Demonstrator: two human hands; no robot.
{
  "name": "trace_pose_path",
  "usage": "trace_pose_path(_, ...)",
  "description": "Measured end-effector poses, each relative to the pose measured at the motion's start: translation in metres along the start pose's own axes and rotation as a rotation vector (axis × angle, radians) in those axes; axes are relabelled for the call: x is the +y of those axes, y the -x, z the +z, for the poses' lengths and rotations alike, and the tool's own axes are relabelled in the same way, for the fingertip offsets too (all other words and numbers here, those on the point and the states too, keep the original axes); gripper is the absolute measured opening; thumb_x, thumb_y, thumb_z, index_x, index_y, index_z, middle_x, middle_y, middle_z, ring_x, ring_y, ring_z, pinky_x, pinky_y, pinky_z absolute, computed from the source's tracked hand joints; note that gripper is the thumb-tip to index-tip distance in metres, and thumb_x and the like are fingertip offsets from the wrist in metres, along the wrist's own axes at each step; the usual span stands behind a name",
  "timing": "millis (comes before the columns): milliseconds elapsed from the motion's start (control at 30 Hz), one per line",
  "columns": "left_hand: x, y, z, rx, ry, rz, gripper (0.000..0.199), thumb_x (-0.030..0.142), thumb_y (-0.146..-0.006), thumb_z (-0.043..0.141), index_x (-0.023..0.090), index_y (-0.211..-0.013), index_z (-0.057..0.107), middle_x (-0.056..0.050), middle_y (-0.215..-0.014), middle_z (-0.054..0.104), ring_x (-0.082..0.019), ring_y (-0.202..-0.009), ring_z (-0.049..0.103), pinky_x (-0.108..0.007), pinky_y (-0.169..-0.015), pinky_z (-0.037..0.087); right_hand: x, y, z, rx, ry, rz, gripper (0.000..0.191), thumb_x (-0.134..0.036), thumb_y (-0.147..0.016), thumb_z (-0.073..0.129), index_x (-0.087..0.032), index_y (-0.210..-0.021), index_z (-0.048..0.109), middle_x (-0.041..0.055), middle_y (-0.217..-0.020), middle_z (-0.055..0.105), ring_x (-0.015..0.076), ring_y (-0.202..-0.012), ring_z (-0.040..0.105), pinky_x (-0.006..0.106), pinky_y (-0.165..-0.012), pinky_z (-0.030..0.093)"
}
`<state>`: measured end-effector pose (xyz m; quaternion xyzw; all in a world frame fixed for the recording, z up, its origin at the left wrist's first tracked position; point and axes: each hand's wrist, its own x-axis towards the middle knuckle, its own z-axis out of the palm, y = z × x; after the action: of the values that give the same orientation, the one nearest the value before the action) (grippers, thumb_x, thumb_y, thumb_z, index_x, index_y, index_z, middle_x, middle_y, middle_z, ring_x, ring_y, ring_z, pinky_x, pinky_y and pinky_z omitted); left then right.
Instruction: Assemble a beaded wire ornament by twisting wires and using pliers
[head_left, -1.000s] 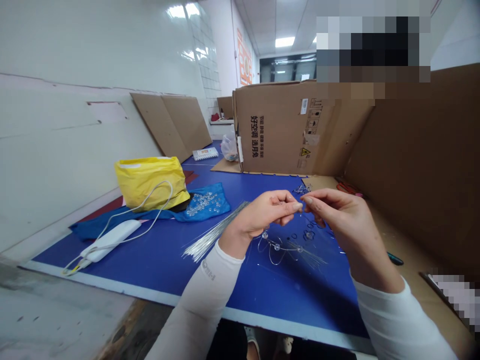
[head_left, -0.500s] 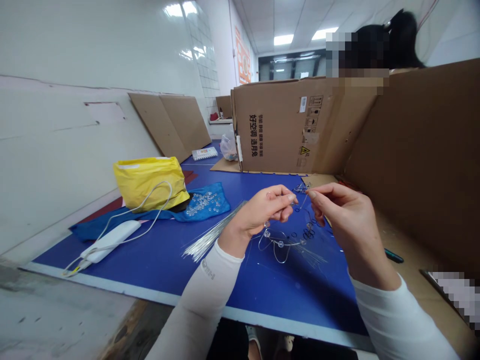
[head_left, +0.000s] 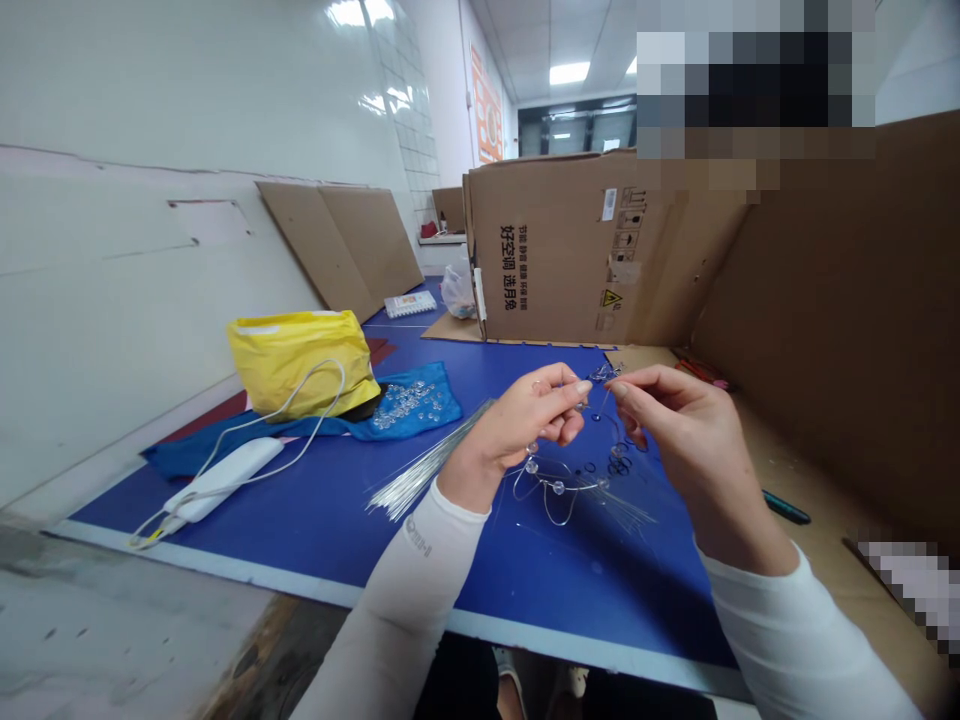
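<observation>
Thumb and forefinger of my left hand [head_left: 551, 405] pinch part of a thin wire strand with clear beads. My right hand [head_left: 679, 415], just to the right, pinches a fine wire end between thumb and forefinger. Below my left hand the strand hangs in loops, with a clear bead [head_left: 558, 488] low on its curve. Small black rings [head_left: 619, 463] lie on the blue table between and below my hands. A bundle of straight silvery wires [head_left: 427, 468] lies beside my left forearm, and more thin wires [head_left: 626, 507] are spread under the strand.
Clear beads [head_left: 409, 403] rest on a blue cloth [head_left: 446, 392] at the left, by a yellow bag [head_left: 304, 365] and a white power strip [head_left: 225, 480] with its cable. Cardboard [head_left: 562, 250] stands behind and at the right. A dark green tool [head_left: 786, 507] lies beyond my right wrist.
My right hand has shifted slightly left, closer to my left hand. The hanging strand has moved a little to the left. Both pinches look unchanged.
</observation>
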<state>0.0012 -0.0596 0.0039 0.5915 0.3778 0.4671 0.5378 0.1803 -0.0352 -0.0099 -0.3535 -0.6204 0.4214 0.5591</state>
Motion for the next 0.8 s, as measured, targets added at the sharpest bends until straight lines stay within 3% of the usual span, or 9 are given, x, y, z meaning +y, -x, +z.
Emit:
trace_pose_path(233, 0.0018, 0.0004, -0.0017, -0.013, 0.034, -0.025, 0.028, 0.039, -0.099, 0.059, 0.018, -0.083, 0.050, 0.003, -0.057, 0.061, 0.000, -0.037, 0.029, -0.017, -0.043, 0.018, -0.0068, 0.0006, -0.0019, -0.127, 0.047, 0.066, 0.025, -0.044, -0.073, 0.082, -0.019, -0.077, 0.078, -0.0023, -0.055, 0.058, 0.0088, -0.048, 0.041, 0.024, -0.043, 0.028)
trace_pose_path(367, 0.0032, 0.0000, -0.0028, -0.025, 0.059, -0.042, 0.028, 0.039, -0.101, 0.056, 0.017, -0.085, 0.053, 0.001, -0.056, 0.061, 0.000, -0.037, 0.030, -0.016, -0.041, 0.017, -0.0078, 0.0008, -0.0014, -0.146, 0.104, 0.022, 0.023, -0.043, -0.076, 0.079, -0.021, -0.075, 0.079, 0.0021, -0.066, 0.068, 0.0105, -0.053, 0.046, 0.026, -0.047, 0.033)
trace_pose_path(567, 0.0059, -0.0003, -0.0036, -0.024, 0.100, -0.047, 0.031, 0.042, -0.102, 0.053, 0.016, -0.086, 0.057, -0.001, -0.056, 0.061, -0.003, -0.040, 0.043, -0.016, -0.040, 0.020, -0.0069, 0.0010, -0.0005, -0.127, 0.095, 0.003, 0.021, -0.041, -0.076, 0.078, -0.020, -0.075, 0.078, 0.0030, -0.068, 0.070, 0.0103, -0.052, 0.046, 0.025, -0.045, 0.033)
trace_pose_path(800, 0.0033, -0.0007, -0.0041, -0.012, 0.074, -0.047, 0.032, 0.046, -0.101, 0.055, 0.018, -0.086, 0.057, -0.001, -0.056, 0.061, -0.004, -0.041, 0.043, -0.018, -0.040, 0.020, -0.0054, 0.0005, -0.0004, -0.082, 0.112, -0.011, 0.021, -0.042, -0.076, 0.080, -0.021, -0.076, 0.079, -0.0004, -0.061, 0.063, 0.0093, -0.050, 0.043, 0.024, -0.044, 0.031)
